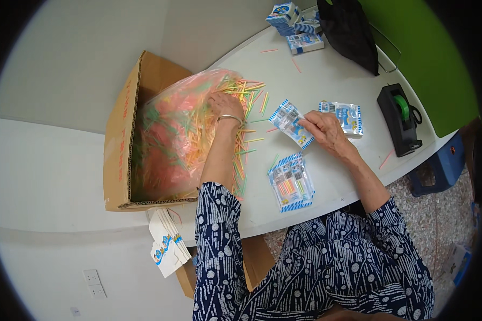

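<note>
Many thin pink, yellow, orange and green plastic sticks (194,131) spill from a clear plastic bag (168,107) inside an open cardboard box (124,155) lying on its side. My left hand (227,105) rests on the sticks at the box's mouth. Its fingers point down among them, and their tips are hidden. Pinched in my right hand (329,131) is a small blue-and-white plastic packet (292,124), tilted above the table. Nearer to me lies a stack of similar packets (293,184), with coloured sticks showing through the top one. Partly behind my right hand sits another packet stack (349,119).
Small blue-and-white boxes (305,43) stand at the far edge beside a black bag (348,32). A black tape dispenser (399,120) with green tape is at the right edge. Folded white cartons (167,243) hang by the near left edge. A blue stool (439,166) stands right.
</note>
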The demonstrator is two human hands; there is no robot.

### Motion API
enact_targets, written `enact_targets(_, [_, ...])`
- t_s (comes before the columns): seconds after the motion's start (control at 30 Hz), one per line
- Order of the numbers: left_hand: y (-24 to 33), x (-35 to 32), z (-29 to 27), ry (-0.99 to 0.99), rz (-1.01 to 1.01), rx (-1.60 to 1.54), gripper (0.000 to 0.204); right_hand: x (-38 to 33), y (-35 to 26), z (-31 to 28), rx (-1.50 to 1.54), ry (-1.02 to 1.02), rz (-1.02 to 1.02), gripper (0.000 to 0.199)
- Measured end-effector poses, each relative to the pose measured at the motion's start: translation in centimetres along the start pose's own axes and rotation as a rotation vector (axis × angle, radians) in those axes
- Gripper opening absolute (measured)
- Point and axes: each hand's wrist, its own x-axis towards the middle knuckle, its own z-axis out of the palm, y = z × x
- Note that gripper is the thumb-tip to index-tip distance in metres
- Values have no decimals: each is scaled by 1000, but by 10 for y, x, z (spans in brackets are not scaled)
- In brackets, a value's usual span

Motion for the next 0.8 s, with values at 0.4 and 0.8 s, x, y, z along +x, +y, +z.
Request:
enact_targets(0.4, [25,36,-50,-628,-32,261,32,-3,5,-6,7,14,18,27])
enact_targets(0.8, [3,17,-36,-418,-45,120,26,-1,5,-2,56,22,3,27])
